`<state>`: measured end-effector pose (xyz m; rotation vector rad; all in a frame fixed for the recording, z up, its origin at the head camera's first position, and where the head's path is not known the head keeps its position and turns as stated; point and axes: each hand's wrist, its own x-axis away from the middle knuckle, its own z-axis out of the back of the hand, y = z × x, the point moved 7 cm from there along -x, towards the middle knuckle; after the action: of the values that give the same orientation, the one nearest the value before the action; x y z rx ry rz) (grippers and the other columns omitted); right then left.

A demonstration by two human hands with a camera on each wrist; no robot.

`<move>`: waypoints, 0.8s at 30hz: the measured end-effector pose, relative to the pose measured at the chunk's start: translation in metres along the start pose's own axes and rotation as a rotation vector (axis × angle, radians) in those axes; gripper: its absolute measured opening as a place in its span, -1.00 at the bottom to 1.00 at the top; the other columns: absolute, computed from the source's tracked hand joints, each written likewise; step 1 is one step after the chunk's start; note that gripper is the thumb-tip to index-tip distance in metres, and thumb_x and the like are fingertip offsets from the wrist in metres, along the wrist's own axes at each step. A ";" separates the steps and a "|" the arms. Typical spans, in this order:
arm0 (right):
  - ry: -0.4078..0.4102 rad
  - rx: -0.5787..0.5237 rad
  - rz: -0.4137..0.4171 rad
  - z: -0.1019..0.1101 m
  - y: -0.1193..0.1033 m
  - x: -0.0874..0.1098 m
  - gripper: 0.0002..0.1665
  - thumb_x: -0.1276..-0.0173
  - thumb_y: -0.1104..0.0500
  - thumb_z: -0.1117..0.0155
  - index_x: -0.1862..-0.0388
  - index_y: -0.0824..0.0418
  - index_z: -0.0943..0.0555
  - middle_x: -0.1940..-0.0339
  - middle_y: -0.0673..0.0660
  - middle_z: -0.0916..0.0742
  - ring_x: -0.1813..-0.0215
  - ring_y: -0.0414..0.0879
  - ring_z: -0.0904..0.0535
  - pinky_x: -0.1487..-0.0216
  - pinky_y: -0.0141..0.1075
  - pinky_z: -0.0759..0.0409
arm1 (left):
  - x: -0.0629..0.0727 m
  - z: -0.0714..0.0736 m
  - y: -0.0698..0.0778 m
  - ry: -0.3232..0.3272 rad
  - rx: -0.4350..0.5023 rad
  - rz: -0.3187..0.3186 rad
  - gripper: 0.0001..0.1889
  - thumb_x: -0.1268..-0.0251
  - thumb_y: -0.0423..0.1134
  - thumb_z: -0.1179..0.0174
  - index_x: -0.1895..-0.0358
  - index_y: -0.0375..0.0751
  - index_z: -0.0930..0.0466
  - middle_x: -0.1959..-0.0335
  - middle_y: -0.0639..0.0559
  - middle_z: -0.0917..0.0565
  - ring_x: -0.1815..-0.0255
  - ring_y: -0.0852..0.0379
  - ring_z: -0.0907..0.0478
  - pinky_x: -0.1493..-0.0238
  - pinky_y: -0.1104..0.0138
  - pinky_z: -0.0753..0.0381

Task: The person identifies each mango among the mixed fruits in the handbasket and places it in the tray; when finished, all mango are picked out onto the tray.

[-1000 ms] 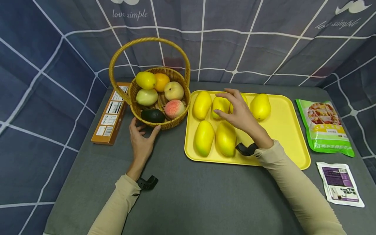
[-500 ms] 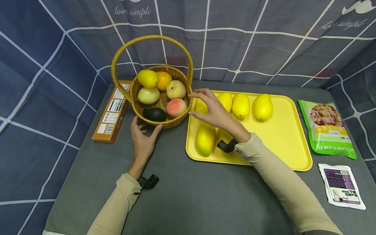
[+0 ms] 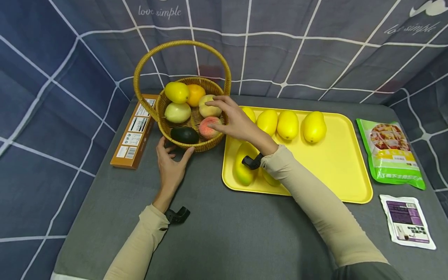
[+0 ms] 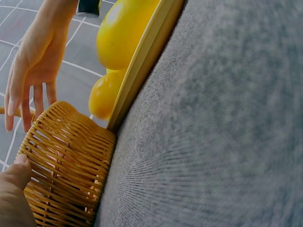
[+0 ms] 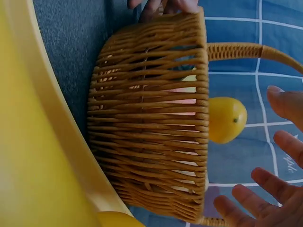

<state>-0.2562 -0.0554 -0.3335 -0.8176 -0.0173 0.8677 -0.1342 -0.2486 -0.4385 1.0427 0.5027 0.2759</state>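
Note:
My left hand (image 3: pixel 170 167) rests against the near side of the woven basket (image 3: pixel 164 130), thumb and fingers spread. In the left wrist view its thumb (image 4: pixel 18 171) touches the wickerwork. Above the basket's right rim hovers my right hand (image 3: pixel 236 119), holding nothing, its fingers and thumb apart over the peach (image 3: pixel 206 127) and the pale yellow round fruit (image 3: pixel 207 107). Also inside the basket are a lemon (image 3: pixel 177 92), an orange (image 3: pixel 196 95), a pale green fruit (image 3: pixel 177 112) and an avocado-like dark green fruit (image 3: pixel 184 135).
Several yellow mangoes (image 3: pixel 314 126) lie on the yellow tray (image 3: pixel 329 167) right of the basket, some partly behind my right arm. A brown box (image 3: pixel 127 149) lies left of the basket. At the far right are a green food pouch (image 3: pixel 395 167) and a white-and-purple packet (image 3: pixel 407 221).
My right hand has moved left, from over the mangoes on the tray to above the basket's right side. The left hand has stayed at the basket. The camera view has shifted slightly.

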 end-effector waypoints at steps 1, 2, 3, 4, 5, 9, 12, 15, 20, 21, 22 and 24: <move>-0.013 -0.002 0.000 -0.002 0.001 -0.003 -0.32 -0.32 0.05 -0.37 -0.39 0.12 -0.42 -0.39 0.24 -0.40 -0.45 0.02 -0.29 -0.42 -0.10 -0.31 | 0.000 0.000 0.000 0.001 -0.003 0.000 -0.05 -0.12 0.05 -0.43 -0.50 -0.09 -0.07 -0.35 -0.15 -0.30 -0.14 -0.09 -0.45 -0.02 0.16 -0.41; -0.025 -0.005 -0.002 -0.003 0.002 -0.006 -0.31 -0.32 0.05 -0.37 -0.40 0.12 -0.41 -0.41 0.24 -0.39 -0.46 0.03 -0.28 -0.41 -0.09 -0.31 | -0.001 0.000 -0.001 0.000 -0.004 0.000 -0.05 -0.12 0.06 -0.42 -0.50 -0.09 -0.07 -0.35 -0.15 -0.30 -0.14 -0.09 -0.45 -0.02 0.16 -0.40; -0.037 -0.010 -0.005 -0.005 0.003 -0.009 -0.30 -0.32 0.05 -0.37 -0.40 0.12 -0.41 -0.42 0.24 -0.37 -0.46 0.03 -0.28 -0.41 -0.08 -0.31 | -0.001 0.000 -0.001 0.001 -0.008 0.001 -0.05 -0.12 0.08 -0.42 -0.50 -0.09 -0.07 -0.35 -0.15 -0.30 -0.14 -0.08 -0.45 -0.02 0.16 -0.40; -0.048 -0.018 -0.007 -0.007 0.005 -0.012 -0.30 -0.32 0.05 -0.38 -0.41 0.13 -0.40 -0.43 0.25 -0.36 -0.46 0.04 -0.28 -0.40 -0.07 -0.32 | -0.001 0.000 -0.001 0.001 -0.010 0.000 -0.05 -0.12 0.08 -0.42 -0.50 -0.09 -0.07 -0.35 -0.14 -0.30 -0.14 -0.08 -0.45 -0.02 0.15 -0.41; -0.058 -0.021 -0.011 -0.009 0.006 -0.015 -0.28 -0.32 0.04 -0.38 -0.42 0.12 -0.39 -0.45 0.24 -0.35 -0.46 0.04 -0.28 -0.39 -0.07 -0.33 | -0.001 0.000 -0.001 0.000 -0.012 0.000 -0.05 -0.12 0.09 -0.42 -0.50 -0.09 -0.07 -0.35 -0.14 -0.30 -0.15 -0.07 -0.45 -0.03 0.15 -0.40; -0.079 -0.030 -0.029 -0.016 0.009 -0.030 -0.23 -0.32 -0.02 -0.37 -0.46 0.09 -0.35 -0.48 0.23 -0.29 -0.47 0.05 -0.28 -0.39 -0.04 -0.34 | -0.001 -0.001 -0.001 -0.004 -0.013 0.002 -0.04 -0.12 0.09 -0.42 -0.50 -0.10 -0.07 -0.35 -0.16 -0.30 -0.14 -0.09 -0.46 -0.02 0.15 -0.41; -0.107 -0.029 -0.052 -0.024 0.007 -0.040 -0.19 -0.32 -0.08 -0.36 -0.49 0.03 -0.31 -0.51 0.23 -0.25 -0.50 0.05 -0.25 -0.41 -0.02 -0.32 | 0.000 -0.001 -0.001 -0.009 -0.009 -0.001 -0.05 -0.13 0.06 -0.41 -0.50 -0.14 -0.06 -0.34 -0.20 -0.29 -0.13 -0.13 -0.45 -0.02 0.14 -0.42; -0.129 -0.019 -0.050 -0.030 0.002 -0.051 -0.18 -0.32 -0.09 -0.35 -0.50 0.00 -0.28 -0.52 0.24 -0.23 -0.50 0.05 -0.25 -0.41 -0.02 -0.32 | 0.000 -0.002 0.001 -0.010 -0.004 -0.011 -0.06 -0.15 0.03 -0.41 -0.50 -0.16 -0.06 -0.34 -0.22 -0.29 -0.13 -0.14 -0.45 -0.02 0.13 -0.42; -0.141 0.017 -0.057 -0.034 -0.007 -0.071 -0.17 -0.34 -0.13 -0.32 -0.52 -0.03 -0.25 -0.53 0.19 -0.22 -0.40 0.06 -0.37 -0.31 -0.06 -0.41 | -0.001 -0.001 0.001 -0.013 -0.007 -0.015 -0.06 -0.16 0.05 -0.40 -0.50 -0.14 -0.06 -0.34 -0.20 -0.29 -0.14 -0.13 -0.44 -0.03 0.12 -0.43; -0.150 0.015 -0.065 -0.036 -0.007 -0.074 -0.16 -0.34 -0.14 -0.32 -0.52 -0.04 -0.24 -0.54 0.18 -0.21 -0.40 0.05 -0.37 -0.30 -0.07 -0.42 | -0.001 -0.001 0.001 -0.013 -0.009 -0.013 -0.06 -0.16 0.05 -0.40 -0.50 -0.14 -0.06 -0.34 -0.20 -0.29 -0.14 -0.13 -0.44 -0.03 0.12 -0.43; -0.161 0.013 -0.074 -0.038 -0.008 -0.078 -0.16 -0.34 -0.15 -0.31 -0.53 -0.05 -0.23 -0.54 0.17 -0.20 -0.41 0.03 -0.36 -0.30 -0.09 -0.42 | -0.001 -0.001 0.000 -0.013 -0.010 -0.010 -0.06 -0.16 0.06 -0.40 -0.50 -0.14 -0.05 -0.34 -0.20 -0.29 -0.13 -0.13 -0.44 -0.03 0.11 -0.43; -0.183 -0.005 -0.099 -0.042 -0.007 -0.085 -0.14 -0.33 -0.16 -0.31 -0.53 -0.08 -0.21 -0.56 0.16 -0.16 -0.47 -0.02 -0.29 -0.33 -0.14 -0.40 | -0.001 0.001 0.000 -0.012 -0.015 -0.002 -0.05 -0.15 0.07 -0.39 -0.50 -0.13 -0.05 -0.35 -0.19 -0.29 -0.13 -0.12 -0.44 -0.03 0.11 -0.43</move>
<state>-0.2941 -0.1425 -0.3327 -0.7340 -0.2194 0.8469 -0.1349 -0.2498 -0.4383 1.0286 0.4904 0.2711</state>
